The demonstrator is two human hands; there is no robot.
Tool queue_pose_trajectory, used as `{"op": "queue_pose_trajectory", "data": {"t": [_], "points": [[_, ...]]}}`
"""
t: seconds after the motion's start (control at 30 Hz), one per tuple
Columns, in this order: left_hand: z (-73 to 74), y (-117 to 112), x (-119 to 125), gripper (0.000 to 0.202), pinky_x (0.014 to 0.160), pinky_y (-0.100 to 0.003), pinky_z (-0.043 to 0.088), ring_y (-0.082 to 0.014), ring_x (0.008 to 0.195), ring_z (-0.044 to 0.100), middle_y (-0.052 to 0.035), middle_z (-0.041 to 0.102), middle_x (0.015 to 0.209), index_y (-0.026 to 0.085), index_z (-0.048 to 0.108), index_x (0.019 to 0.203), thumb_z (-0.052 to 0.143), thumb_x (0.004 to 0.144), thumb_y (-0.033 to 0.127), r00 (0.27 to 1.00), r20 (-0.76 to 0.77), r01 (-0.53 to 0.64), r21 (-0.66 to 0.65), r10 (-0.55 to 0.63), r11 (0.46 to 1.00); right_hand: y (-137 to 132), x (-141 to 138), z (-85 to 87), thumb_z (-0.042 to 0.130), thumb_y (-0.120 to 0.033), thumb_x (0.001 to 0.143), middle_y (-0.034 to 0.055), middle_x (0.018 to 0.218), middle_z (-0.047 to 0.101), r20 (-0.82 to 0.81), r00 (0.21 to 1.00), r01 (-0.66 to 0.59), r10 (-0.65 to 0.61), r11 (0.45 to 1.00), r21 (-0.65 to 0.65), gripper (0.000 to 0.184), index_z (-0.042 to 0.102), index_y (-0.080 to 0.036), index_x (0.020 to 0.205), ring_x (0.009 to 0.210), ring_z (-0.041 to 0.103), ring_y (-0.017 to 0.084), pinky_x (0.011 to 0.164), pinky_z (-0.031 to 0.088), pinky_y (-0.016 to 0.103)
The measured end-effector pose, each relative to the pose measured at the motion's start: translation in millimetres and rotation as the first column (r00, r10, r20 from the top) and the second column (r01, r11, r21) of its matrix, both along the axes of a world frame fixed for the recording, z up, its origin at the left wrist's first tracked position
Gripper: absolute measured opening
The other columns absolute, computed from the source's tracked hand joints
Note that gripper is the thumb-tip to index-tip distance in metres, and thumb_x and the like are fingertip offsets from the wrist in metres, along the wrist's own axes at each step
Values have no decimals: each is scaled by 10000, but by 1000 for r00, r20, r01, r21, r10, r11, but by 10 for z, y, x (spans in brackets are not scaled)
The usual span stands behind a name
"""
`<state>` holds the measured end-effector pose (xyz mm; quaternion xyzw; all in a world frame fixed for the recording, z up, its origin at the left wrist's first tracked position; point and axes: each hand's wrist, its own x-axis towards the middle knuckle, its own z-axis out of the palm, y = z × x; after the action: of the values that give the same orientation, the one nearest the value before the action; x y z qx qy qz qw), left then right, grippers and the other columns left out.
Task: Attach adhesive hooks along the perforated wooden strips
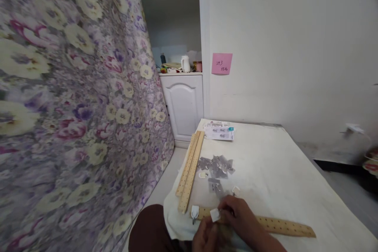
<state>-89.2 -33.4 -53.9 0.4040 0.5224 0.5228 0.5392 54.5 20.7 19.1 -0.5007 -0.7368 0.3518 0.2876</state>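
A small white square adhesive hook [215, 215] sits between my two hands, above a wooden strip with rows of holes [280, 226]. My right hand [238, 214] is closed at the hook's right side, its fingertips on the metal part. From below, my left hand [205, 236] pinches the hook's lower edge. Another white hook [195, 212] is attached at the strip's left end, its metal hook hanging over the near edge. Part of the strip is hidden behind my hands. A loose white hook piece [235, 190] lies just beyond my right hand.
Two more perforated wooden strips [190, 173] lie at the table's left. Several metal hooks in clear packets [220, 165] and a white piece [203, 175] are beside them. Printed packaging [219, 133] rests at the far edge. A floral curtain [88, 106] hangs at left; a wall borders the back.
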Motion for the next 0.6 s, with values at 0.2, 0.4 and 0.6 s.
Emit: {"op": "queue_pose_trajectory", "data": {"t": [0.2,0.4,0.6], "points": [[249,19,-42,533,477,-248,381,-143,469,490,22,591,532,196,658,854,580,660,686,999,-13,-37,-54,37,998,-296,-53,-24,570,-163,705,0,691,676,33,997,73,-72,997,-26,68,618,-196,740,654,587,148,611,388,222],[329,17,-76,503,505,-249,389,-155,536,511,18,570,543,206,603,689,569,646,705,997,-83,-12,-40,9,999,-323,63,2,515,-237,795,14,715,684,-5,1000,31,-31,1000,3,145,630,-192,719,684,595,155,635,397,225],[213,-27,-79,491,423,-214,220,-70,422,315,68,439,490,199,495,621,556,696,680,967,-83,239,-40,-241,970,-296,60,-25,550,-164,714,-6,640,664,-56,998,28,-35,992,-121,108,657,-179,727,611,571,135,568,380,202]]}}
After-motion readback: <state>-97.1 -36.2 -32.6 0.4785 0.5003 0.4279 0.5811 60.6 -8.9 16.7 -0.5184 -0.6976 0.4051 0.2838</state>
